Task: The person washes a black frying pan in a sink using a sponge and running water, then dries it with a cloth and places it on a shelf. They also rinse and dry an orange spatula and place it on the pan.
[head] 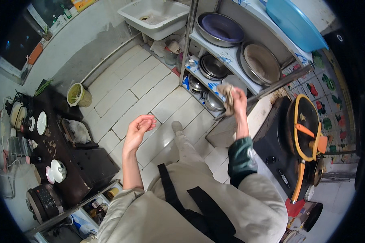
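Observation:
A crumpled beige cloth [227, 96] hangs from my right hand [239, 100], pinched in its fingers. That hand is in front of the lower shelves of a metal rack [231, 62] and near the black gas stove [276, 130]. Held over the tiled floor, my left hand [141, 126] carries nothing; its fingers are loosely curled, with small gaps between them. On the stove stands a wok with a yellow-rimmed lid [301, 117] and an orange handle.
Metal basins [260, 63] fill the rack, with a blue plastic tub [295, 24] on top. A white sink [158, 18] hangs at the back. Left are a dark cabinet [76, 176] bearing bowls, a rice cooker [44, 202] and a waste bin [83, 96].

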A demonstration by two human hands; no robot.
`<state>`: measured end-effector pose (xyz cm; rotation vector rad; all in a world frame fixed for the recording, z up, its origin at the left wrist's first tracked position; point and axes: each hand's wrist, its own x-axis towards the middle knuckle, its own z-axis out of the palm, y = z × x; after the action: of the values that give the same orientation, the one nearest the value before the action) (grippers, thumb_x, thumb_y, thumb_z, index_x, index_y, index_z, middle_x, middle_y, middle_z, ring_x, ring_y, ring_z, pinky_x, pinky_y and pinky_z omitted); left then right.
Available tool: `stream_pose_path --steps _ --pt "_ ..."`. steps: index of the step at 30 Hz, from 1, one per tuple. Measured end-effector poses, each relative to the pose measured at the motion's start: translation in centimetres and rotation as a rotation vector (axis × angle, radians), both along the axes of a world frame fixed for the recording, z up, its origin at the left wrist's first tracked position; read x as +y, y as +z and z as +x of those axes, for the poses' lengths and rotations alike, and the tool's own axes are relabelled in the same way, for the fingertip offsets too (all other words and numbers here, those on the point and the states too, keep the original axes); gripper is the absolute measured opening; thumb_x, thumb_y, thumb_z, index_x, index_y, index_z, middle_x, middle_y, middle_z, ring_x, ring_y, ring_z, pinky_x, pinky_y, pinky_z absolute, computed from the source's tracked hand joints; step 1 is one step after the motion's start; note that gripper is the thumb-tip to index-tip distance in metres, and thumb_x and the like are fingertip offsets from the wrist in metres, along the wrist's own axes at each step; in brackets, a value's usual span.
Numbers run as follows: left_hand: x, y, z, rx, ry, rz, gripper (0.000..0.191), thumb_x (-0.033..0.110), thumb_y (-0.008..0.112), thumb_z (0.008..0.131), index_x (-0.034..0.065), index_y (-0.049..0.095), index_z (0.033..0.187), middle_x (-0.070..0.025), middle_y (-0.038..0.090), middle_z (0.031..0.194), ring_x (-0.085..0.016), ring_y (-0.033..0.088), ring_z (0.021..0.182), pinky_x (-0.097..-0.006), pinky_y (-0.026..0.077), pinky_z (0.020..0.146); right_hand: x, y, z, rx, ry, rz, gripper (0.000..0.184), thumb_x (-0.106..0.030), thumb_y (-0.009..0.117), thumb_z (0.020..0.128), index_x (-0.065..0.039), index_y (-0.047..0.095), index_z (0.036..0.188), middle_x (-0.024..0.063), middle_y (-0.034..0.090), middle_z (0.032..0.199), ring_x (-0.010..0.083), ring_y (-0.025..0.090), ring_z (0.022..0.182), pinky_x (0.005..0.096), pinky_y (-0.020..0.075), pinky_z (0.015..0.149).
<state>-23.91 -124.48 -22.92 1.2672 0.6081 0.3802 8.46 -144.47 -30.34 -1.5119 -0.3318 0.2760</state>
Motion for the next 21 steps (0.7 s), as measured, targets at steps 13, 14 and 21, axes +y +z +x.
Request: stream_pose_path --steps 13,14,21 --pt "13.4 1.2 9.7 0.005 0.297 0.180 0.019 0.012 0.050 0.082 -0.0003 0.053 0.096 -0.0055 0.058 0.083 -0.011 0.055 0.077 -0.0233 0.044 0.071 14.8 -8.8 24.0 -1.231 -0.607 -0.834 0.026 -0.021 0.054 0.075 -0.008 0.054 0.098 0.0158 0.051 0.094 0.0319 0.050 0.080 0.0409 0.0399 0.067" --pt "13.7 1.2 9.6 0.035 0.332 0.188 0.019 0.012 0.050 0.082 -0.0005 0.053 0.095 -0.0056 0.058 0.082 -0.011 0.055 0.076 -0.0231 0.044 0.069 14.6 -8.0 24.3 -1.111 -0.494 -1.045 0.027 -0.023 0.054 0.075 -0.009 0.053 0.099 0.0151 0.050 0.097 0.0332 0.050 0.083 0.0417 0.0400 0.068" --pt "16.3 -0.1 7.6 0.198 0.450 0.213 0.019 0.013 0.051 0.081 0.0018 0.054 0.095 -0.0052 0.058 0.078 -0.009 0.055 0.075 -0.0231 0.043 0.065 18.1 -0.3 21.6 -0.792 0.040 -1.431 0.036 -0.028 0.045 0.080 -0.008 0.049 0.110 0.0170 0.054 0.101 0.0353 0.053 0.085 0.0461 0.0417 0.068"
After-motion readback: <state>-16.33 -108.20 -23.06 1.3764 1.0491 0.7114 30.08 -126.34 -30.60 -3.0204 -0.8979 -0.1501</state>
